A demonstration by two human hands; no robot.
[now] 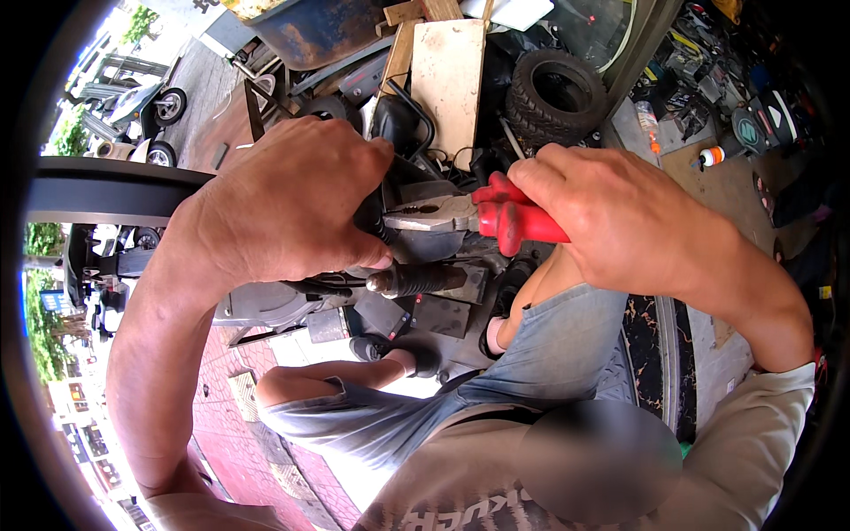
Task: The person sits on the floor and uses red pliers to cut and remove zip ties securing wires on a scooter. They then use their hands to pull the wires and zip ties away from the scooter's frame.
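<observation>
Between my two hands, right at the middle of the view, sit the pliers [469,215], and their long axis runs nearly level, side to side. Red handles [518,221] to my right, steel nose to my left, so the tool points leftward, straight toward my other hand. My right hand [620,221] is clenched around those red handles, fingers wrapped over the top, thumb side toward the hinge. The grey head of the pliers pokes out clear of my fist, and its tip reaches the black part under my left hand; whether the nose is biting on anything I cannot tell, my knuckles cover that spot.

My left hand [283,208] is closed down over a black cable or hose [372,217] on the machine, palm down, fingers curled over the far side, thumb pressed along the near edge. Just below that thumb a dark ridged bolt-like stub [416,280] sticks out, lying level too, its rounded metal end pointing left.

Under everything is the grey body of a small vehicle [266,305]. My knees in light denim shorts [549,350] are below the hands. Farther back, a knobby black tyre [558,93] rests near a pale wooden board [447,75], well apart from the pliers.
</observation>
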